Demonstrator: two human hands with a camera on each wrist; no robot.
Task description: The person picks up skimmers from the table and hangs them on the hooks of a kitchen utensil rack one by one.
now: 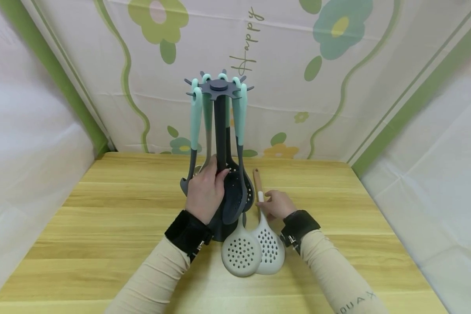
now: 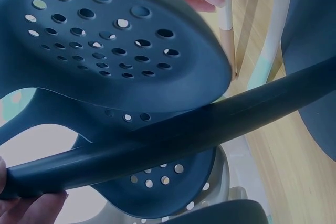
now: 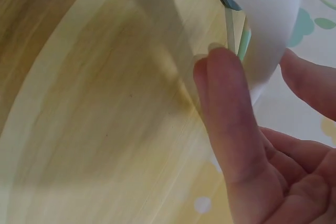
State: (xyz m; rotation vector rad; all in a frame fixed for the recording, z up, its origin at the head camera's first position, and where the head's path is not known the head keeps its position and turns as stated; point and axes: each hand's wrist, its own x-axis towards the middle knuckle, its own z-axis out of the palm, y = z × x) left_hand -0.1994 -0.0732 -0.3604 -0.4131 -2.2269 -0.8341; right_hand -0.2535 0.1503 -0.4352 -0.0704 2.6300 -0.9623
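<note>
While my left hand (image 1: 206, 192) grasps the dark rack post (image 1: 220, 131) to steady it, my right hand (image 1: 276, 204), fingers touching the white skimmer's handle (image 1: 260, 197) at 3 o'clock of the rack, rests on the table (image 1: 114, 209); whether they grip it, I cannot tell.

I count one dark utensil stand (image 1: 220, 131) on my counter (image 1: 114, 218). Five teal-handled utensils (image 1: 196, 117) hang from its carousel top, as far as I can tell; their handles overlap. At five o'clock from the stand lie two pale slotted skimmers (image 1: 241, 253), bowls overlapping. One has a wooden handle (image 1: 257, 179). My two hands (image 1: 206, 192) are in view, one on each side.
</note>
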